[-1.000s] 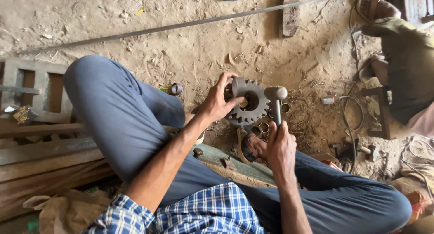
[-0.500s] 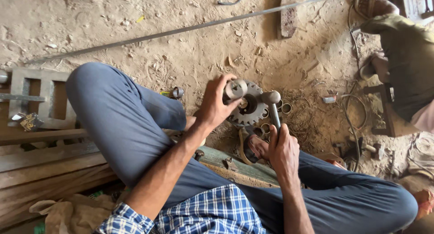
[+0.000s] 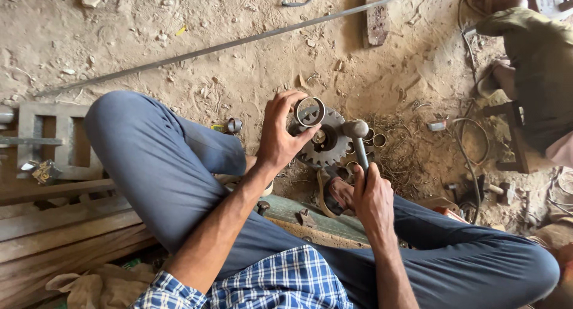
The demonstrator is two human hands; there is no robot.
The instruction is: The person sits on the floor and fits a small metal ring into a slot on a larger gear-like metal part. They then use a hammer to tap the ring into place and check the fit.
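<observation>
The left hand [image 3: 280,136] pinches a short metal ring sleeve [image 3: 310,112] above the toothed steel gear [image 3: 325,143] on the dirt floor [image 3: 179,28]; just right of the gear, the right hand [image 3: 371,195] grips a steel-headed hammer [image 3: 357,133].

Floor: I see sandy dirt [image 3: 179,22] beyond the fingers.
Rod: long metal bar [image 3: 227,44] lying well above them.
Planks: wooden boards [image 3: 65,225] far left, below.
Light: daylight.

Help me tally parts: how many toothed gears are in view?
1: the toothed gear lies on the dirt floor beyond the left hand, beside the hammer. Others may be hidden under the clutter.
</observation>
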